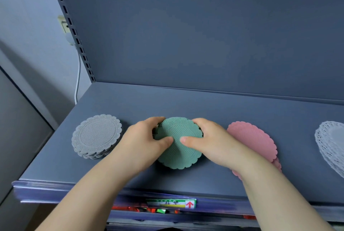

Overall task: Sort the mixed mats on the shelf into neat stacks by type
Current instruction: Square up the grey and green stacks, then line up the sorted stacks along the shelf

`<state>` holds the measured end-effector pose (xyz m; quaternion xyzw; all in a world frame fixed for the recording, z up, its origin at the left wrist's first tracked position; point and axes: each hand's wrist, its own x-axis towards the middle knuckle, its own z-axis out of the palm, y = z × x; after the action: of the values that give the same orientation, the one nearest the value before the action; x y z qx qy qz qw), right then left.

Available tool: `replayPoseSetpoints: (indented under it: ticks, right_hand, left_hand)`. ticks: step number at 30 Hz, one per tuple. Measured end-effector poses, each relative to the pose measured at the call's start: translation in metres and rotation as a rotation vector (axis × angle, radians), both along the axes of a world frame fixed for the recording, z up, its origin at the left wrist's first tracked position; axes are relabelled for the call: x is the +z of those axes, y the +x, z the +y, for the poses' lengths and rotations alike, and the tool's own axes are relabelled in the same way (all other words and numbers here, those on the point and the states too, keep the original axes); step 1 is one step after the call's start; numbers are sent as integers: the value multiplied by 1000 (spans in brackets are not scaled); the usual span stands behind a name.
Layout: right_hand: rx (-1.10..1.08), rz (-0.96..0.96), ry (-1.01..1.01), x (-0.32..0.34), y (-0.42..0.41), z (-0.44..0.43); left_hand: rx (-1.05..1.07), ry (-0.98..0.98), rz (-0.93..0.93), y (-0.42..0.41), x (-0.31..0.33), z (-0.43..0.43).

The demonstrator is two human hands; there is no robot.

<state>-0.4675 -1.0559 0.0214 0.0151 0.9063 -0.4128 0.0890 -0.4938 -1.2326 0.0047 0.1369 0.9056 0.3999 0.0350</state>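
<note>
Both hands gripping the green mat stack point(179, 143) mid-shelf, left hand point(149, 137) and right hand point(208, 139) pinching its sides, grey mat stack point(96, 135) sitting left, pink mats point(255, 137) lying right, white doilies point(331, 143) lying far right, on the shelf point(204, 104)

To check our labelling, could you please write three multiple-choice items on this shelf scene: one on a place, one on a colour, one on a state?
1. Where is the grey stack? A. Left of the green stack B. Behind it C. On the floor
2. What colour is the stack being held? A. Pink B. White C. Green
3. What are the left hand and right hand doing? A. Hanging idle B. Gripping the green stack C. Pointing upward

1 A, it is leftmost on the shelf; 2 C, its top shows green; 3 B, both clasp its edges.
</note>
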Motion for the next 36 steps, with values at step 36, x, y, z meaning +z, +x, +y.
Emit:
replayPoseSetpoints:
  ticks: [36]
  right_hand:
    - [-120, -18, 151, -19, 35, 165]
  left_hand:
    - [-146, -613, 478, 39, -20, 166]
